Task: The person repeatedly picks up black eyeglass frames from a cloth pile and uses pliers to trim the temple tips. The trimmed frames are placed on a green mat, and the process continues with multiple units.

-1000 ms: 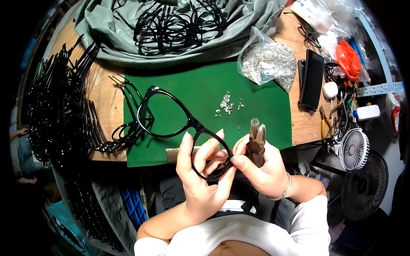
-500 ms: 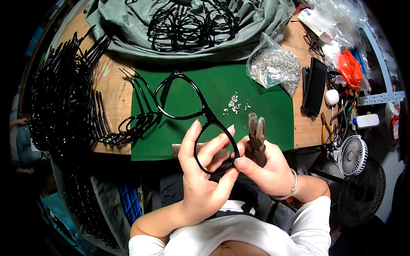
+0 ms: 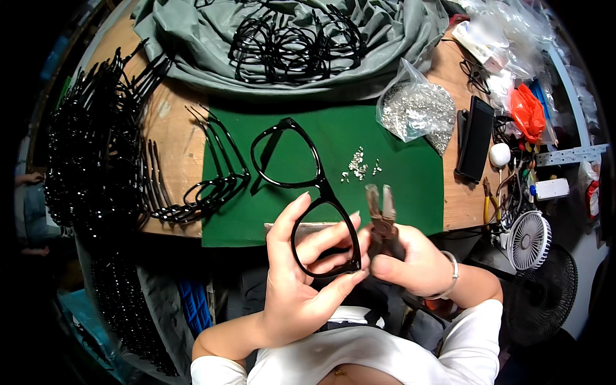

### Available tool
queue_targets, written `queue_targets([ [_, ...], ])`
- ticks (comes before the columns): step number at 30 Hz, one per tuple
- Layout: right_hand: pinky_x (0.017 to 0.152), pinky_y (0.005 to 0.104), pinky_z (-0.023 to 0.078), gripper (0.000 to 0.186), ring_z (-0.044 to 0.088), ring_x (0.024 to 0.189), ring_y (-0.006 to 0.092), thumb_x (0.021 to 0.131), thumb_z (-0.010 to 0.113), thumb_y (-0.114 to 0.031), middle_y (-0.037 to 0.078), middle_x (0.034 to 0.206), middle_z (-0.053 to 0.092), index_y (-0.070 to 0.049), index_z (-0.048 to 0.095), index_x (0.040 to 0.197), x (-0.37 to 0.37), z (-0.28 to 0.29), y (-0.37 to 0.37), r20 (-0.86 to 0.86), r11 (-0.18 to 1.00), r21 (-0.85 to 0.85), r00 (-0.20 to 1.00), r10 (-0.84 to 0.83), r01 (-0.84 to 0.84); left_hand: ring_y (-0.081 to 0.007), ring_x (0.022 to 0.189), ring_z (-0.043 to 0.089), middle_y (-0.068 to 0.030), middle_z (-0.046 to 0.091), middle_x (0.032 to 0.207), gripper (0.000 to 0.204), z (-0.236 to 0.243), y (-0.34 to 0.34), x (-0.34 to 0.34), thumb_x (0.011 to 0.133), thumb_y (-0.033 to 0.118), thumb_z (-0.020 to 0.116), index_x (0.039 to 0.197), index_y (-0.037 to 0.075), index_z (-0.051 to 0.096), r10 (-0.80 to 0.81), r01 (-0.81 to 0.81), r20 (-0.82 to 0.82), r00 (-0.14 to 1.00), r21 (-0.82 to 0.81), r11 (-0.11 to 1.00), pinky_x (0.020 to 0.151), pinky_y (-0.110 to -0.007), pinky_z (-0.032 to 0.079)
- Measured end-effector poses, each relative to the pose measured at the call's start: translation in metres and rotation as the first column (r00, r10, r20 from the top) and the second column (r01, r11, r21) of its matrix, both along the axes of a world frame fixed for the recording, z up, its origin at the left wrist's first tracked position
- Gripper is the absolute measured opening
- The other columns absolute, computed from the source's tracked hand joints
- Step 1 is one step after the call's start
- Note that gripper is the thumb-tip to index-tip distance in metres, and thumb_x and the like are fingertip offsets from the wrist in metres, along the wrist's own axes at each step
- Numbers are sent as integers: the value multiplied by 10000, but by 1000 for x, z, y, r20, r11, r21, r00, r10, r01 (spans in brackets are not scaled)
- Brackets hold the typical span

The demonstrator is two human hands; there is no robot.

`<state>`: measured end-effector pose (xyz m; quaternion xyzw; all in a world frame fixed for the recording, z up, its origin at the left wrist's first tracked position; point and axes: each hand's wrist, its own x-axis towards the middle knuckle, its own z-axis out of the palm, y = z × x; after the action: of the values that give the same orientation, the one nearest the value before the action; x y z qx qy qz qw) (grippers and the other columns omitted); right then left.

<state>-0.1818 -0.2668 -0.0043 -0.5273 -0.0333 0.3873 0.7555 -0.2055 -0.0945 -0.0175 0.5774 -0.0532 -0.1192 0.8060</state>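
Note:
My left hand (image 3: 298, 273) grips a black glasses frame (image 3: 325, 187) by its lower rim, thumb at the outer corner and fingers behind the opening. The frame is tilted, its far rim reaching over the green mat (image 3: 410, 212). In my right hand (image 3: 410, 260) is a pair of pliers (image 3: 384, 221), jaws up and slightly parted, close to the frame's right edge but apart from it. Small silvery pieces (image 3: 357, 163) lie loose on the mat beyond the pliers. A clear bag (image 3: 410, 106) of similar silvery pieces rests at the mat's far right.
Several black frames (image 3: 215, 192) lie at the mat's left edge, beside a large stack (image 3: 90, 154) of them. More frames (image 3: 295, 48) sit on grey cloth (image 3: 192, 64) at the back. A black phone (image 3: 476, 138), yellow-handled pliers (image 3: 489, 202) and a white fan (image 3: 529, 240) are on the right.
My right thumb has come away from the frame's corner, and the pliers' jaws have parted. The frame, still in my left hand, sits slightly lower and farther right in view.

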Motion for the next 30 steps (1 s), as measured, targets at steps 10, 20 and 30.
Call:
queue_targets([
  [10, 546, 311, 445, 363, 558, 595, 224, 854, 489, -330, 130, 698, 544, 23, 502, 935, 1, 8, -14, 282, 834, -414, 819, 499, -365, -156, 832, 577, -226, 470, 1156, 906, 9, 18, 5, 678, -104, 625, 1318, 50, 3, -98, 96, -61, 993, -39, 995, 745, -252, 471],
  [20, 566, 328, 441, 310, 555, 633, 269, 826, 547, -306, 139, 718, 549, 2, 519, 843, 8, 19, -10, 249, 701, -598, 741, 624, -389, -135, 813, 576, -239, 445, 1174, 869, 4, 18, 4, 702, -115, 598, 1316, 44, 4, -149, 148, -29, 988, -22, 989, 721, -224, 469],
  [30, 566, 400, 456, 358, 558, 585, 355, 799, 554, -315, 186, 600, 552, 37, 525, 746, 1, 13, -4, 309, 654, -718, 733, 606, -238, -140, 812, 582, -225, 464, 1159, 875, 4, 14, 4, 704, -95, 607, 1314, 44, -5, -122, 124, -89, 989, 14, 992, 749, -245, 471],
])
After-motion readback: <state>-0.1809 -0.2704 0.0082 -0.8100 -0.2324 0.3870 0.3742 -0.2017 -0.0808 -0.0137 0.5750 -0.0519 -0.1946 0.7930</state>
